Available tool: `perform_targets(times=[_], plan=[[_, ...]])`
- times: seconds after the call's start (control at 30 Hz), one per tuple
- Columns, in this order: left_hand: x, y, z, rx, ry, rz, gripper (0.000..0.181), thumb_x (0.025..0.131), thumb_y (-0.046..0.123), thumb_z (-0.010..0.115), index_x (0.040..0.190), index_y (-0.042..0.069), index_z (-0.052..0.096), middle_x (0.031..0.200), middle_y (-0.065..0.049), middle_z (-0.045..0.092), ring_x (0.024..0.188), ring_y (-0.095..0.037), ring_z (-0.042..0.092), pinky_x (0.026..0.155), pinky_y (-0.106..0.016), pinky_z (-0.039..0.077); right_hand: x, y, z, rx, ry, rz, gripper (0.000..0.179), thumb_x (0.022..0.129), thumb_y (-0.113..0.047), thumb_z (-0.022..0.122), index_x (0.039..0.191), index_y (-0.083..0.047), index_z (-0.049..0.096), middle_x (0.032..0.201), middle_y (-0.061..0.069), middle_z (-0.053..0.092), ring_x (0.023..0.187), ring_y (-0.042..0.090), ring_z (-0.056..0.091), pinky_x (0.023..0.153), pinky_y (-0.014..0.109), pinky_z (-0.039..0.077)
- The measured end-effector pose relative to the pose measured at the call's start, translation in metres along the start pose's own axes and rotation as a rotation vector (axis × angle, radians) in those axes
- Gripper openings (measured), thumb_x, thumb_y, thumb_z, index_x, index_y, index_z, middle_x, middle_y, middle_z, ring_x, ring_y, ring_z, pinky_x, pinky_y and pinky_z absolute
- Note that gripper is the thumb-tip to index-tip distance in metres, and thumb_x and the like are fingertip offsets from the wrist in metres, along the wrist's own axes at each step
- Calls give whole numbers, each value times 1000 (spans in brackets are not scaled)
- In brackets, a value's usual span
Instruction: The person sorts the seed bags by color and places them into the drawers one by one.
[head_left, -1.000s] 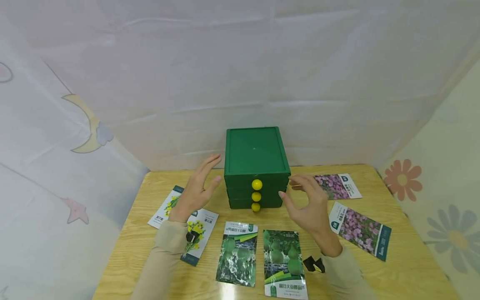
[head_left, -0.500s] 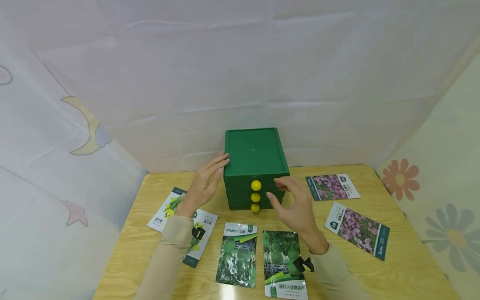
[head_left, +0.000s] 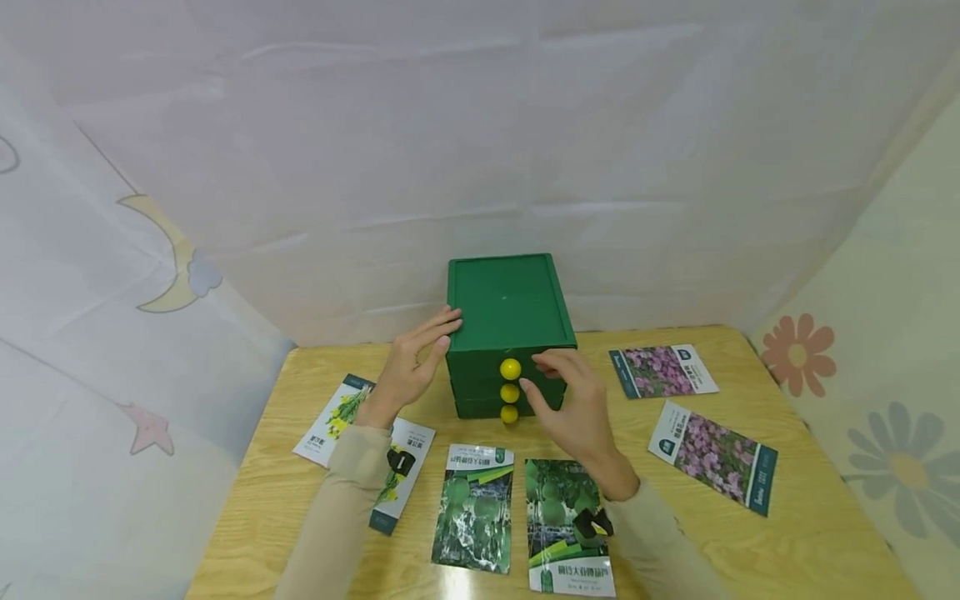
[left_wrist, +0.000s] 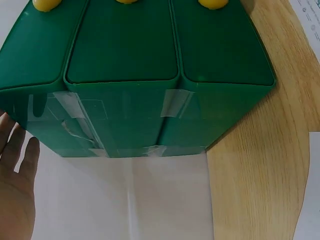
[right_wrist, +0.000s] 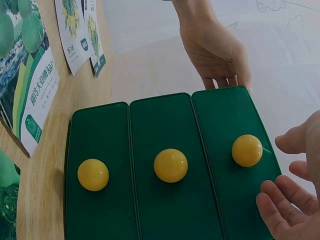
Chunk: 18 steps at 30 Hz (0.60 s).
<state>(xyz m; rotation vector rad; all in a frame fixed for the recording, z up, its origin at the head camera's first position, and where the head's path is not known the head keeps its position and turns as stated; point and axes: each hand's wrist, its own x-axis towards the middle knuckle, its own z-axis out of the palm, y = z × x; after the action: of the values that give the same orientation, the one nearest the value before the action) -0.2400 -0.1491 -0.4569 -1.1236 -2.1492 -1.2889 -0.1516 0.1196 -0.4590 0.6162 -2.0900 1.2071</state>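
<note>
Green box (head_left: 510, 300) with three closed drawers stands upright at back of wooden table (head_left: 247, 517), near pale cloth (head_left: 375, 167). Left hand (head_left: 405, 371) rests fingertips at left top edge of box; fingers loosely straight, gripping nothing. Right hand (head_left: 579, 412) is just beside top yellow knob (head_left: 511, 369); thumb and fingers apart, slightly bent, holding nothing. Whether they touch drawer front, cannot tell. Green packets (head_left: 474, 512) lie before box, yellow-flower packets (head_left: 412, 442) left, partly hidden by left sleeve (head_left: 330, 517), pink-flower packets (head_left: 716, 458) right.

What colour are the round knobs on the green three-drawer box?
The glossy round knobs are yellow, clearest in the right wrist view.
</note>
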Motion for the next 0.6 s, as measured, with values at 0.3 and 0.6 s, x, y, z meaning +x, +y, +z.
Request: perform_targets(times=[0.3,0.6], plan=[[1,8,5,-83,124,51,33,90,-17,52,122,-12,61,130,-29,55,128,-50,42,107,-46,38,-4,3,21,73,60,20,34,80,-9,80,112,-3,69,109,8,63,93,27,63,77,41,56],[1,20,13,-165,196,18,26,95,-11,49,119,-15,60,129,-32,54,128,-50,41,103,-42,43,-6,-7,38,111,161,-2,37,73,4,82,107,4,70,107,17,60,89,33,62,71,41,58]])
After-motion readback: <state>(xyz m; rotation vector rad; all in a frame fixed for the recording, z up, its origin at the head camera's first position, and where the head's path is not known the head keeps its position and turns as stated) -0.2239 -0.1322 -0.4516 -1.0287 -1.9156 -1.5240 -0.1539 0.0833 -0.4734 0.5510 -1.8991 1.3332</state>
